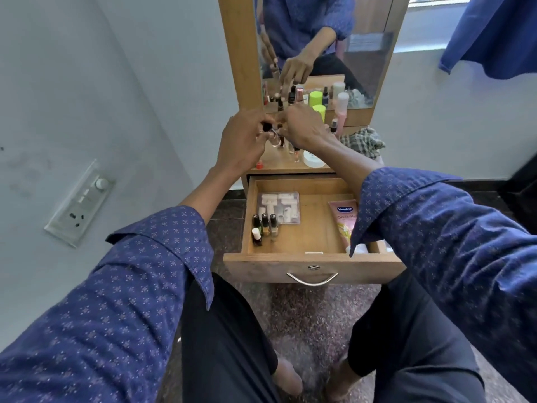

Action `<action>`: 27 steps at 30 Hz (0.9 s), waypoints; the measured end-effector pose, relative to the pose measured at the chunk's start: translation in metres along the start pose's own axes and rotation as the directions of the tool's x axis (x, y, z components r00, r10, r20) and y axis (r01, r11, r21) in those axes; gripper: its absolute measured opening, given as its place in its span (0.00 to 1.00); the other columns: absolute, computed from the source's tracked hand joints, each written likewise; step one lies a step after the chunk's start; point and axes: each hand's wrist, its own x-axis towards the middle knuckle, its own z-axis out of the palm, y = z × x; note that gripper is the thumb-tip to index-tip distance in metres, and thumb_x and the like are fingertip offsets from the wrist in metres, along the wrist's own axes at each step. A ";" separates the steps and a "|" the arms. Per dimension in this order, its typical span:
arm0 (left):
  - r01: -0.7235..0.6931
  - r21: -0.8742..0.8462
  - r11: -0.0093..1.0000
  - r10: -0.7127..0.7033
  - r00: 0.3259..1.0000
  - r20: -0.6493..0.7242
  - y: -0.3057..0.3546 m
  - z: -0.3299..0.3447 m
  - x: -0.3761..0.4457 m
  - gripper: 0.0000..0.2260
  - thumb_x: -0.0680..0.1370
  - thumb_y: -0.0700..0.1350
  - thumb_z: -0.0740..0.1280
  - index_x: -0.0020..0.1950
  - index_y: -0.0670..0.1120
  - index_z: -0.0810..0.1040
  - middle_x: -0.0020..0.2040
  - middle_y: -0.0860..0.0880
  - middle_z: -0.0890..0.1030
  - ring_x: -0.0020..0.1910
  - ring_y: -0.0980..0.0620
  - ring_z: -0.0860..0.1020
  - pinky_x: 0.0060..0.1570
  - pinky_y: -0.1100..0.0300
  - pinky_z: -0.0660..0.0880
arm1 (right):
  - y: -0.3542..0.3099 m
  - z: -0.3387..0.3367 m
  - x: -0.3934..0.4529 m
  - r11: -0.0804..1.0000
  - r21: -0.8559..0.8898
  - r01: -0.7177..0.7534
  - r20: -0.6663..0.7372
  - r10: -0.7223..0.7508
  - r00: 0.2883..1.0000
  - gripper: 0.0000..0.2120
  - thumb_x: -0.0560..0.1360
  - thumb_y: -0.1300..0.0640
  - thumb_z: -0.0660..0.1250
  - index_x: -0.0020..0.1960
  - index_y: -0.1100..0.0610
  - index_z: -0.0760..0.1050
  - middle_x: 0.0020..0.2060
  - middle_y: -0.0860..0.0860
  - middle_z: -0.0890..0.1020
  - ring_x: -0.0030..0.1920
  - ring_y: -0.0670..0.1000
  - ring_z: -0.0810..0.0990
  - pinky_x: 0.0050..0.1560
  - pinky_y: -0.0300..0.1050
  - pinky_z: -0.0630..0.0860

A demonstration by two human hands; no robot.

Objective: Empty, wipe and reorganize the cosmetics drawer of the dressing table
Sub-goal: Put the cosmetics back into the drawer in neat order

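Four nail polish bottles [263, 226] in open drawer [308, 228]; left hand [242, 141], right hand [302, 128] pinching small bottles.

A white switchboard [80, 203] with a round knob and sockets is sitting on the pale wall [87, 82] at nine o'clock. A blue cloth [494, 33] is hanging at two o'clock, beside a bright window [436, 1]. Speckled floor [313, 321] is showing at six o'clock.

Open drawer [312, 261] sits near, below the tabletop [279, 165]. In it: nail polish bottles [264, 225] left, packet [281, 207] just behind them, tube [345, 221] right. Mirror [325, 48] stands far (bottles [338, 112] crowd before it); cloth [363, 141] far right.
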 end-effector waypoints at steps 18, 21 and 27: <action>0.035 -0.039 0.999 -0.034 0.999 0.040 0.011 -0.013 -0.043 0.12 0.78 0.51 0.74 0.60 0.48 0.85 0.55 0.54 0.85 0.48 0.56 0.82 0.52 0.56 0.81 | -0.007 -0.028 -0.071 0.974 0.210 0.091 -0.191 -0.051 0.980 0.03 0.76 0.55 0.72 0.45 0.53 0.83 0.42 0.46 0.85 0.41 0.45 0.81 0.39 0.41 0.77; 0.035 -0.039 0.999 -0.032 0.996 0.087 0.016 -0.015 -0.056 0.14 0.78 0.51 0.75 0.61 0.49 0.84 0.55 0.53 0.84 0.51 0.56 0.81 0.54 0.58 0.79 | -0.007 -0.029 -0.097 0.970 0.224 0.092 -0.146 -0.060 0.987 0.02 0.76 0.56 0.73 0.47 0.54 0.84 0.42 0.47 0.85 0.40 0.44 0.81 0.37 0.38 0.77; 0.117 -0.085 0.989 -0.091 0.961 0.262 0.021 -0.010 -0.101 0.14 0.76 0.53 0.77 0.59 0.51 0.86 0.51 0.56 0.86 0.46 0.59 0.81 0.50 0.55 0.81 | -0.015 -0.019 -0.153 0.977 0.198 0.080 0.026 -0.087 0.996 0.03 0.74 0.52 0.75 0.46 0.51 0.84 0.44 0.47 0.85 0.43 0.51 0.82 0.36 0.44 0.75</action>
